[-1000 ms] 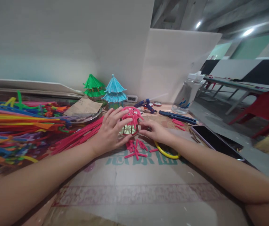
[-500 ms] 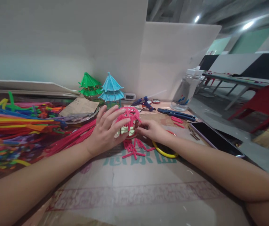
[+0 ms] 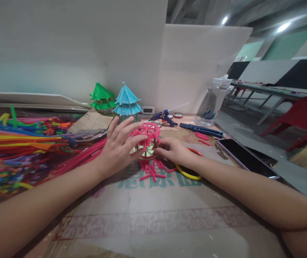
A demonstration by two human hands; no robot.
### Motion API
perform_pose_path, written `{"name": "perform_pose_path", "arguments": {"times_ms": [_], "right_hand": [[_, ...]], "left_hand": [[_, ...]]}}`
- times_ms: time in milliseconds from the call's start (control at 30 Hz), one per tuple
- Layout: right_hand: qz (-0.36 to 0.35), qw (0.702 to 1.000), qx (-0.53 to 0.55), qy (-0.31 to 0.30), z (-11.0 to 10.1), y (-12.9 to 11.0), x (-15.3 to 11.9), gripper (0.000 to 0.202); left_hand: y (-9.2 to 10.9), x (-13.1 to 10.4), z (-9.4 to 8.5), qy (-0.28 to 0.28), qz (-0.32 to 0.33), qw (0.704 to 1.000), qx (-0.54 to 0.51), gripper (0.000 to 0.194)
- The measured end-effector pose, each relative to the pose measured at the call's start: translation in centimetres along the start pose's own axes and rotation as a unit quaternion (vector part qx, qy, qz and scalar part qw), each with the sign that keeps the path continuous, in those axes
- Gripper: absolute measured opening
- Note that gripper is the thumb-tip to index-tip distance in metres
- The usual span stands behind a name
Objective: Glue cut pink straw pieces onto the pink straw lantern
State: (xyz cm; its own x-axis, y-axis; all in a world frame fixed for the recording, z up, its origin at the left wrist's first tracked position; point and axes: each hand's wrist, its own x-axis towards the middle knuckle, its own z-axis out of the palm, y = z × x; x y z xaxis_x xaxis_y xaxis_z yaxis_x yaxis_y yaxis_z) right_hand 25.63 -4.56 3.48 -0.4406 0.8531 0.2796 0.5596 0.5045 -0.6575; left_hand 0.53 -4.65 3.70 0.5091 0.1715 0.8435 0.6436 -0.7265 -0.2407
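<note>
A small model pavilion stands between my hands, with a pink pipe-cleaner roof frame, thin brown posts and a pale green centre. My left hand holds its left side between thumb and forefinger, the other fingers raised and spread. Thumb and bent fingers of my right hand pinch its lower right edge; the exact contact is partly hidden. Just in front lie short pink pipe-cleaner pieces in a loose pile. Long red-pink pipe cleaners lie beside my left hand. Under my right forearm is a yellow and red ring.
Behind stand a green model pavilion and a blue one. A blue glue gun, dark blue pliers-like tool, water bottle and phone are at the right. Colourful pipe cleaners fill the left side.
The pink model has turned and tilted slightly between my fingers. My left hand has shifted a little to the left; my right hand stays almost in place.
</note>
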Motion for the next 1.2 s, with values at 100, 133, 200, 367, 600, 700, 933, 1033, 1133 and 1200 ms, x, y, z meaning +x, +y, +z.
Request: {"name": "perform_pose_path", "arguments": {"times_ms": [100,133,200,367,600,700,933,1033,1133,1200], "right_hand": [[0.000,1.000,-0.001,-0.006,0.0,0.1,0.0,0.012],[-0.002,1.000,-0.002,-0.008,0.0,0.1,0.0,0.012],[-0.005,1.000,-0.004,-0.010,0.0,0.1,0.0,0.012],[-0.007,1.000,-0.002,-0.011,0.1,0.0,0.0,0.013],[-0.014,1.000,0.000,-0.016,0.1,0.1,0.0,0.013],[-0.018,1.000,-0.011,-0.011,0.1,0.1,0.0,0.012],[-0.015,1.000,0.006,-0.008,0.1,0.1,0.1,0.012],[0.032,0.999,0.030,0.001,0.0,0.1,0.3,0.012],[0.092,0.993,0.071,0.000,0.0,0.5,0.5,0.011],[0.100,0.990,0.096,-0.003,0.1,0.8,0.6,0.016]], "left_hand": [[-0.1,0.0,-0.1,-0.004,-0.005,1.000,0.010,0.036],[-0.2,0.1,-0.1,-0.006,-0.006,1.000,0.010,0.035],[-0.2,0.2,-0.2,-0.010,-0.011,1.000,0.001,0.034],[-0.4,0.2,-0.1,-0.011,-0.012,1.000,-0.017,0.034],[-0.7,0.0,0.0,0.001,0.023,1.000,0.021,0.036],[-0.6,0.0,0.0,0.002,0.015,1.000,0.010,0.040],[-0.6,0.1,0.0,0.004,0.022,1.000,-0.011,0.048],[-1.3,-0.5,0.6,-0.011,0.004,0.998,-0.056,0.080],[-2.3,-1.4,1.5,-0.077,-0.066,0.991,-0.088,0.110],[-3.0,-2.0,2.2,-0.126,-0.119,0.978,-0.112,0.114]]}}
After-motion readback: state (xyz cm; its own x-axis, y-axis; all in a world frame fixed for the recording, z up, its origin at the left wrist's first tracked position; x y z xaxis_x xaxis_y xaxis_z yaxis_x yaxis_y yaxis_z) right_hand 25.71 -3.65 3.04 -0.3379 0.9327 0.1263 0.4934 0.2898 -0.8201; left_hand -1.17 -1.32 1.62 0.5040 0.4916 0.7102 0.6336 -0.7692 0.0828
